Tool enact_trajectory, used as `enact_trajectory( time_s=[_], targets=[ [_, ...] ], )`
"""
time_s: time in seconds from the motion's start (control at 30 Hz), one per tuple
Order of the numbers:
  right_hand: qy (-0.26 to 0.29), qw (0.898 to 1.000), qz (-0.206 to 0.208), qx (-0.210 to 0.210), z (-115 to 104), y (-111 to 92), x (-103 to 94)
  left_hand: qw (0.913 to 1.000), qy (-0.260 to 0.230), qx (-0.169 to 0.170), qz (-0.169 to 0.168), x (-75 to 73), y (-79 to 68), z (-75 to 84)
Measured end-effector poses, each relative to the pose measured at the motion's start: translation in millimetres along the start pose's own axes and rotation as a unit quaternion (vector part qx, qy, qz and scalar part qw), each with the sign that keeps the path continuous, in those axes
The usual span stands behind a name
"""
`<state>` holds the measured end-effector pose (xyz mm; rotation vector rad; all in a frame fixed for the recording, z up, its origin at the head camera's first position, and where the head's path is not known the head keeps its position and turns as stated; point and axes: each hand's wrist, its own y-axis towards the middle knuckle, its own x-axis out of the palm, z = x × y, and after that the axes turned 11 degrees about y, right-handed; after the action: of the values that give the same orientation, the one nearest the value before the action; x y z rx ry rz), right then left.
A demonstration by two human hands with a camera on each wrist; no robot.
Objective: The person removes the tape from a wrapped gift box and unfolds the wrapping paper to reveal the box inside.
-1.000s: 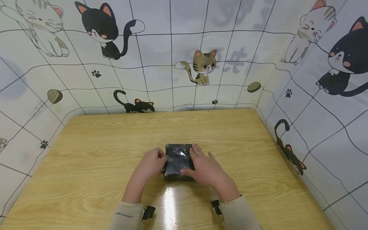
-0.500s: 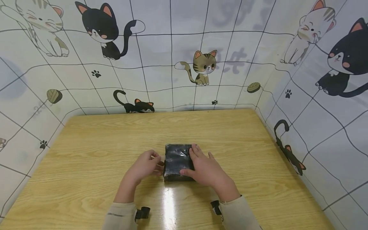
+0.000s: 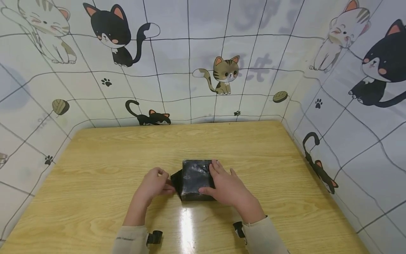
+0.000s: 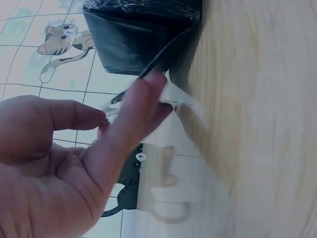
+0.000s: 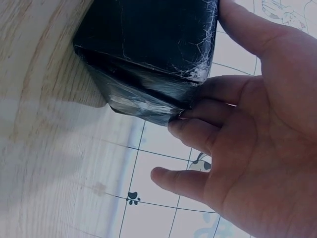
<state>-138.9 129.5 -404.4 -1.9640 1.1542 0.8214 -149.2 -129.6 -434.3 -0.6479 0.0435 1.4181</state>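
Observation:
A box wrapped in creased black wrapping [image 3: 196,180] lies on the table. From its left end a pointed flap of the wrapping [image 3: 177,181] sticks out toward my left hand [image 3: 155,185]. In the left wrist view, the left thumb and fingers [image 4: 143,99] pinch the flap's tip, where a clear, shiny bit like tape [image 4: 111,108] shows by the thumb. My right hand [image 3: 228,183] rests on the right side of the box, its thumb on the top and fingers along the far right edge. Folded wrapping [image 5: 143,99] shows at the box's right end in the right wrist view.
The wooden table [image 3: 111,158] carries the box near its middle. A pale wall covering [image 3: 177,53] with printed cats and grid lines rises behind and at both sides. Black straps [image 3: 154,237] show at both sleeve cuffs.
My left hand has moved left, away from the box, and the flap at the left end has come out with it. The right hand and the box have stayed put.

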Motion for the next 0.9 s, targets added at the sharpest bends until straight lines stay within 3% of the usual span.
enact_trajectory(
  time_s=[0.13,0.23,0.3,0.43,0.57,0.73,0.8,0.9],
  targets=[
    [0.001,1.000,-0.002,0.004,-1.5,-0.8,-1.3,0.9996,0.012,0.012,0.021,-6.0,0.2,3.5],
    [0.001,1.000,-0.006,0.005,-1.9,-0.5,-1.1,0.9951,0.080,0.030,0.049,-10.8,-1.1,6.8],
    [0.000,1.000,-0.006,0.005,-1.9,-0.2,-0.8,0.9869,0.141,0.044,0.065,-12.6,-3.0,9.8],
    [-0.003,1.000,-0.005,0.005,-1.8,0.9,-0.5,0.9607,0.248,0.082,0.094,-9.4,-8.2,18.8],
    [-0.008,1.000,0.000,0.004,-0.5,1.4,-0.7,0.9260,0.322,0.164,0.109,4.4,-10.6,28.8],
    [-0.005,1.000,0.002,0.007,0.3,2.7,-1.2,0.8540,0.431,0.269,0.112,27.9,-17.1,37.4],
    [0.006,1.000,0.005,0.007,1.5,4.4,-1.0,0.8294,0.468,0.288,0.100,36.7,-19.7,38.8],
    [0.033,0.999,0.019,-0.001,6.6,10.2,1.1,0.8046,0.516,0.283,0.078,47.9,-21.4,37.4]
  ],
)
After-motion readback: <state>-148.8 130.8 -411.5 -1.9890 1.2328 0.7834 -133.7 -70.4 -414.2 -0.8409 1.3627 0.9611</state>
